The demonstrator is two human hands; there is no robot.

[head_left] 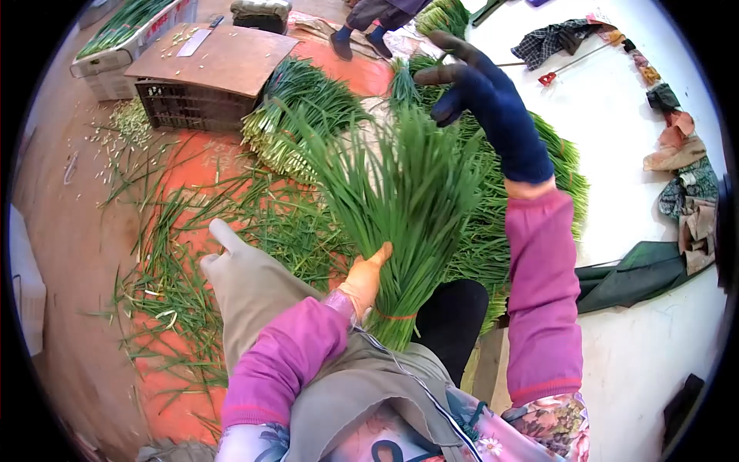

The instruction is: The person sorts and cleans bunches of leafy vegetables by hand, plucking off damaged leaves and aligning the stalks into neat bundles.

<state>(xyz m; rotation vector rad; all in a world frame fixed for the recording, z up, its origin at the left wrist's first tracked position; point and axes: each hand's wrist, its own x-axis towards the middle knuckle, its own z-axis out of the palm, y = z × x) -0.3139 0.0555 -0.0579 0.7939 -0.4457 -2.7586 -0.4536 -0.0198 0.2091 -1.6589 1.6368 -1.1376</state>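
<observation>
My left hand (pixel 365 283), in a pale orange glove, grips a bunch of green chives (pixel 400 200) low on its stalks. A thin red band (pixel 396 316) circles the stalks just below that hand. The leaves fan upward and away from me above my lap. My right hand (pixel 468 83), in a dark blue glove, is raised beyond the bunch at the upper right. Its fingers are spread with nothing between them. Beneath it lies a long pile of chives (pixel 566 165), some with red bands.
A heap of chives (pixel 304 115) rests by a dark crate (pixel 192 106) topped with a board and a knife (pixel 196 40). Loose leaves litter the red sheet (pixel 173 393). A person's feet (pixel 362 45) are at the back. Cloths (pixel 681 154) lie along the right wall.
</observation>
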